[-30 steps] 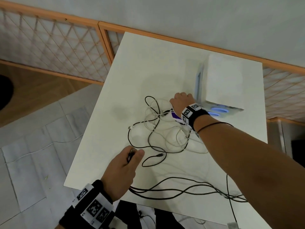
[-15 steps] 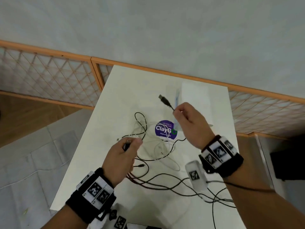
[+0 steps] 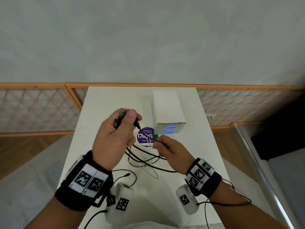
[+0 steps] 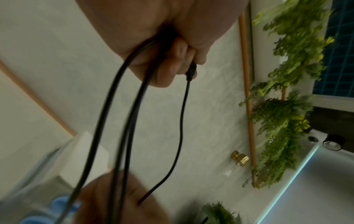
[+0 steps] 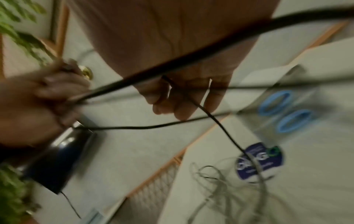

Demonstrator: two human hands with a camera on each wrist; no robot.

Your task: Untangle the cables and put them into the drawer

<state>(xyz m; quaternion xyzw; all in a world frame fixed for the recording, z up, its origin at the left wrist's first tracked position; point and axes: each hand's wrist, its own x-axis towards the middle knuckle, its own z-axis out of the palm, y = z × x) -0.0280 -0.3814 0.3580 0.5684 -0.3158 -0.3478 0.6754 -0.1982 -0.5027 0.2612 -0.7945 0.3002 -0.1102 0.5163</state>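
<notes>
Left hand (image 3: pixel 113 138) is clenched round the black cable (image 3: pixel 148 160) plug ends, lifted off the desk (image 3: pixel 102 103), likely to gather it. Right hand (image 3: pixel 170 150) pinches the same cable lower, probably sliding slack free of the white cable (image 5: pixel 220 181); drawer unit (image 3: pixel 166 108) sits just beyond.

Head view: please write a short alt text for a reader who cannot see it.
Two hands work above a white table: the left hand grips plug ends of black cables, and the right hand pinches one black cable. A white drawer box stands behind, beside a purple sticker.
</notes>
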